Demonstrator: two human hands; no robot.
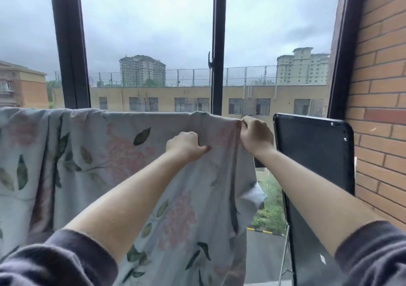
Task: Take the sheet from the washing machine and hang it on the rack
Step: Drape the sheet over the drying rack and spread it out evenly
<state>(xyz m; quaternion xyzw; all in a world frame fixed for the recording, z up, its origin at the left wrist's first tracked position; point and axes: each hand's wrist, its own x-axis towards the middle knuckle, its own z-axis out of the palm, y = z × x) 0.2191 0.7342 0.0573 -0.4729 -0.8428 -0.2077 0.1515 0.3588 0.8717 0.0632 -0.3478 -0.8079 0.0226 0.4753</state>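
A pale grey-blue sheet [92,153] printed with pink flowers and green leaves hangs draped over a horizontal line in front of the window; the rack bar under it is hidden by the cloth. My left hand [186,146] pinches a fold of the sheet a little below its top edge. At the sheet's top right corner, my right hand [256,135] is closed on the cloth. Both forearms reach forward out of dark sleeves.
A black flat panel [314,153] stands to the right of the sheet, just beside my right hand. A red brick wall [380,88] closes the right side. Dark window frames [217,44] stand behind the sheet, with buildings outside.
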